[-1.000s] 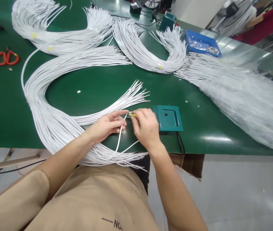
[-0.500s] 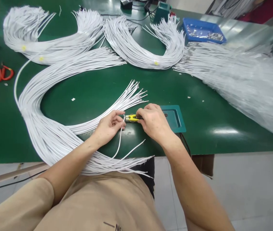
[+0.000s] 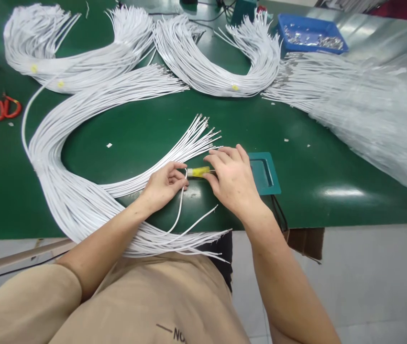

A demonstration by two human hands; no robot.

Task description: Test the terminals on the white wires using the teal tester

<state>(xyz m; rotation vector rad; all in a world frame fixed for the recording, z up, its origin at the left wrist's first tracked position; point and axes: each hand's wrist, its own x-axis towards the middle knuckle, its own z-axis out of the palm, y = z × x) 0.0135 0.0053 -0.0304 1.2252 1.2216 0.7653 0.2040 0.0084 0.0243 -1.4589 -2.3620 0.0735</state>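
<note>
My left hand (image 3: 165, 187) is closed, its fingertips pinching a white wire (image 3: 180, 208) whose tail hangs to the table edge. Right at those fingertips lies a small yellow-bodied tool (image 3: 200, 172), pale at its left end, with a thin metal shaft on its right. The thumb and forefinger of my right hand (image 3: 232, 179) close on that shaft, while the other fingers fan out loosely. Blur hides the exact contact between wire and tool. Under my left forearm runs a long curved bundle of white wires (image 3: 50, 138), its metal-tipped ends fanning out just beyond my hands.
A teal tray (image 3: 273, 174) sits beside my right hand. Farther back are more white wire bundles (image 3: 221, 79), a blue bin (image 3: 313, 33) of small metal parts and a plastic-wrapped wire bundle (image 3: 375, 110). Red-handled scissors (image 3: 4, 107) lie at the left.
My right hand has shifted slightly right along the yellow tool, uncovering more of its body, and its outer fingers have spread. My left hand stays on the wire. The whole view has shifted slightly.
</note>
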